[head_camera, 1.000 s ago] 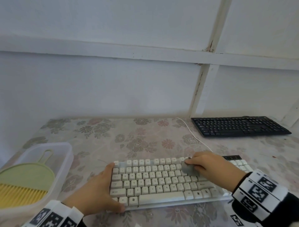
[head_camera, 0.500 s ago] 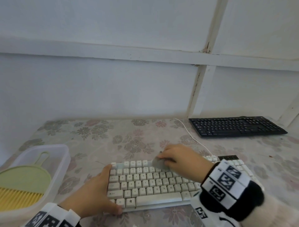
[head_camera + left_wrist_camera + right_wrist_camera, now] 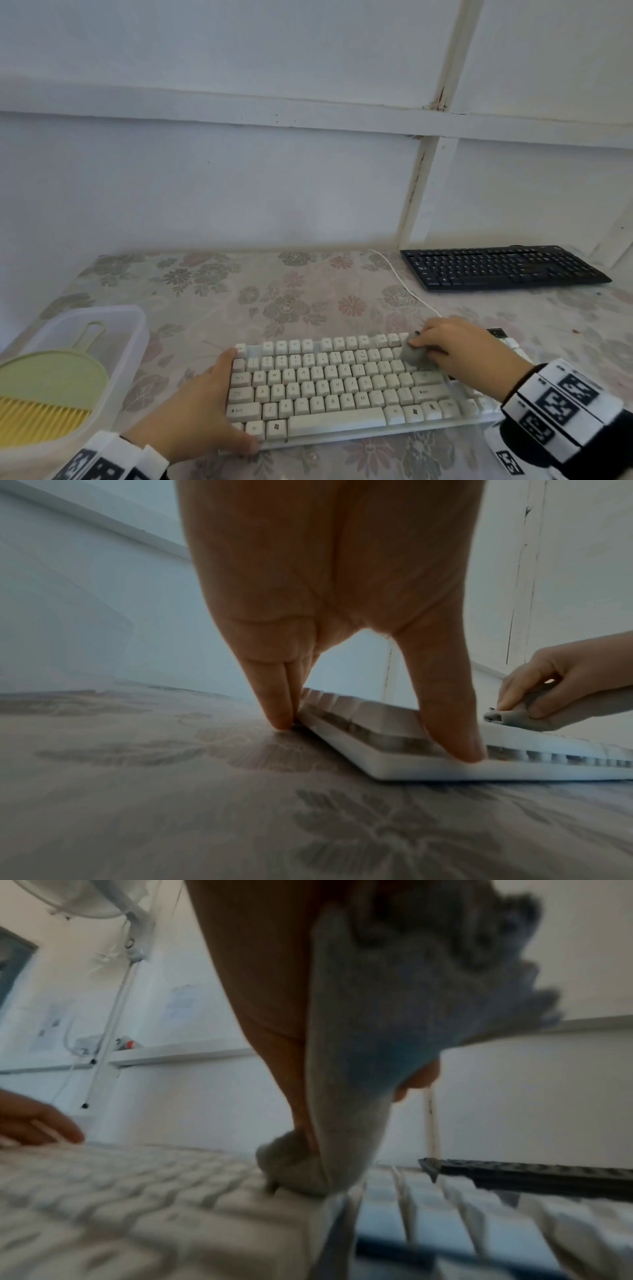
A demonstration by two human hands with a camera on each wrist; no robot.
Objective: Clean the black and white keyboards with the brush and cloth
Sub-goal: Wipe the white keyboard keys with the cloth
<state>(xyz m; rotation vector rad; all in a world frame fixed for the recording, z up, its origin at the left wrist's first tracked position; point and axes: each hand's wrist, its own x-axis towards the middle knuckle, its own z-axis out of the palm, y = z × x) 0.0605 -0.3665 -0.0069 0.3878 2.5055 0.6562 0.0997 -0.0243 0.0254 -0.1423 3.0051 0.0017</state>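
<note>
A person sits at a floral-covered table (image 3: 291, 298), wiping a white keyboard (image 3: 342, 387). The right hand (image 3: 455, 346) pinches a folded grey cloth (image 3: 412, 353) against the upper right keys. The left hand (image 3: 195, 411) steadies the keyboard's left end, straight fingers along its far corner and thumb against the near edge. The brush (image 3: 44, 394) lies in a clear tub (image 3: 137, 329) to the left, so brushing here seems finished. The black keyboard (image 3: 500, 267) waits well apart at the far right; whether it is cleaned cannot be told. The right wrist view is blurred, and the white keyboard's right end is hidden behind the right hand.
</note>
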